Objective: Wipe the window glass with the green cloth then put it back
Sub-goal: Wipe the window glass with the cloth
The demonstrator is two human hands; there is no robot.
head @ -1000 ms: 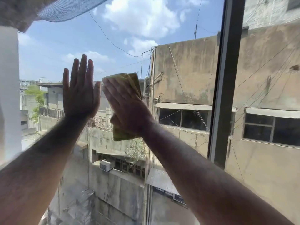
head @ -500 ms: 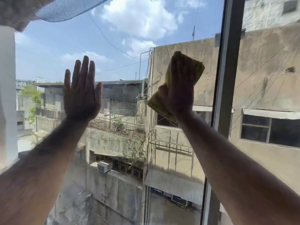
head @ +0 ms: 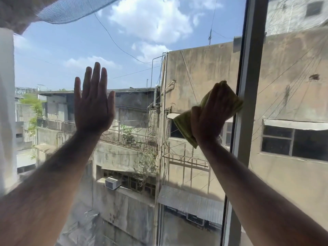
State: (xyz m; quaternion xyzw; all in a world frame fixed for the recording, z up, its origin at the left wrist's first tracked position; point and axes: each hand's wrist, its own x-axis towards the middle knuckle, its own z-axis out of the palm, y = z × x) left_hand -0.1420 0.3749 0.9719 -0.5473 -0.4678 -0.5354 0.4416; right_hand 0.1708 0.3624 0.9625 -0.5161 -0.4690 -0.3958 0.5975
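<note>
The window glass fills the view, with sky and concrete buildings behind it. My right hand presses the green cloth flat against the glass at mid height, right beside the grey vertical window frame. Cloth edges stick out to the left of the hand, below it and at its fingertips. My left hand lies flat on the glass to the left, fingers together and pointing up, holding nothing.
A white curtain or wall edge borders the pane on the left. A blue mesh net hangs across the top left corner. Another glass pane lies right of the frame.
My right hand has swept the cloth rightward across the glass, first up and right, then slightly down, ending against the vertical frame. The left hand has stayed in place.
</note>
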